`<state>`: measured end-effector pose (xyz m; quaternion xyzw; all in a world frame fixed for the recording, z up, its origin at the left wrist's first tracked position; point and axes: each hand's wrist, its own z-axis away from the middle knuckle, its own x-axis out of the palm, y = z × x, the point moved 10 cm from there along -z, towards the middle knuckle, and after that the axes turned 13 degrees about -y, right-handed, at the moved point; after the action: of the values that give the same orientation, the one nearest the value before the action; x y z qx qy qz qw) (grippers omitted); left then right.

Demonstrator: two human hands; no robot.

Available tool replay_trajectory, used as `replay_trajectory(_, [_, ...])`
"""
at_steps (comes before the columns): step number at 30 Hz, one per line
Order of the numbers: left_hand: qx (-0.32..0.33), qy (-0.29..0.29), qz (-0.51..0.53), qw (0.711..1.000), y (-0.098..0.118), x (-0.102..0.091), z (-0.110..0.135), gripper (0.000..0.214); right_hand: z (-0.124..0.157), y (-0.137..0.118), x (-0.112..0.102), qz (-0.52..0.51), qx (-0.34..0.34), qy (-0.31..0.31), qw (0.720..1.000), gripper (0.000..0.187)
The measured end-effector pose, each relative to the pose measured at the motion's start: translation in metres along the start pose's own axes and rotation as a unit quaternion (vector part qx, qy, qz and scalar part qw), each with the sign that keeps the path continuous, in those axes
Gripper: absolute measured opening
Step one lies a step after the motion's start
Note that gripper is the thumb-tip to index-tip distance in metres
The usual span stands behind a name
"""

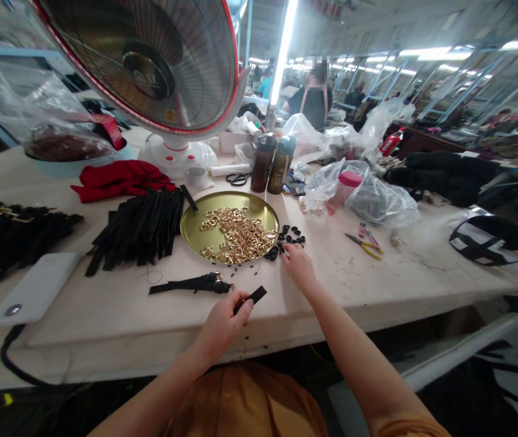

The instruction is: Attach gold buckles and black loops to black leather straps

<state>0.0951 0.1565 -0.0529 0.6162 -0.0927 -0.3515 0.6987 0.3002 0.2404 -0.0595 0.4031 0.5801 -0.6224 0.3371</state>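
Note:
My left hand [231, 314] is closed around a black strap [257, 295], whose flat end sticks out to the right past the thumb. My right hand [299, 264] reaches to a small pile of black rings [294, 233] beside the tray; its fingertips are pinched at the pile's near edge, and what they hold, if anything, is too small to make out. A round gold tray [190, 226] bears a heap of small gold buckles [245, 238]. Left of my left hand lie a few black straps with gold fittings [186, 284].
A thick bundle of black straps [138, 227] lies left of the tray. Behind stand a fan [181, 155] and two dark bottles [263, 164]. Yellow-handled pliers [368, 247] lie to the right. At the left is a white device [42, 285]. Another person [314, 103] is farther back.

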Motion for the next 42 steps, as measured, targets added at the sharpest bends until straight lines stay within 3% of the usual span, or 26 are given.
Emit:
replay_trajectory(5, [-0.011, 0.013, 0.006, 1.000, -0.009, -0.009, 0.002, 0.026, -0.018, -0.005, 0.008, 0.064, 0.029, -0.032, 0.997, 0.008])
replay_trajectory(12, [0.003, 0.002, 0.020, 1.000, -0.006, -0.006, -0.004, 0.023, 0.005, -0.007, 0.016, 0.077, -0.011, -0.059, 0.995, 0.008])
replay_trajectory(16, [0.012, 0.003, 0.011, 1.000, -0.001, -0.008, -0.003, 0.023, 0.022, -0.009, 0.024, 0.044, -0.034, -0.062, 0.997, 0.018])
replay_trajectory(25, [0.013, 0.010, -0.015, 1.000, -0.001, -0.007, 0.008, 0.025, 0.042, -0.016, 0.031, -0.042, -0.066, -0.088, 0.993, 0.011])
replay_trajectory(28, [0.015, 0.018, -0.034, 0.999, 0.000, -0.007, 0.010, 0.024, 0.057, -0.020, 0.032, -0.139, -0.057, -0.098, 0.984, 0.014])
replay_trajectory(30, [0.018, 0.021, -0.047, 0.999, 0.001, -0.008, 0.010, 0.023, 0.071, -0.024, 0.039, -0.294, -0.036, -0.130, 0.946, 0.015])
replay_trajectory(32, [0.019, 0.024, -0.062, 0.998, 0.004, -0.008, 0.011, 0.023, 0.086, -0.032, 0.048, -0.450, -0.004, -0.169, 0.877, 0.019])
replay_trajectory(34, [0.016, 0.032, -0.080, 0.996, 0.006, -0.009, 0.012, 0.023, 0.100, -0.042, 0.055, -0.547, 0.026, -0.193, 0.814, 0.023])
replay_trajectory(37, [0.012, 0.040, -0.105, 0.994, 0.009, -0.008, 0.015, 0.023, 0.114, -0.054, 0.060, -0.640, 0.050, -0.196, 0.741, 0.024])
replay_trajectory(40, [0.010, 0.034, -0.107, 0.994, 0.007, -0.004, 0.017, 0.024, 0.121, -0.055, 0.064, -0.689, 0.064, -0.167, 0.703, 0.023])
replay_trajectory(42, [0.010, 0.024, -0.099, 0.995, 0.005, -0.001, 0.019, 0.025, 0.123, -0.054, 0.065, -0.695, 0.066, -0.144, 0.701, 0.023])
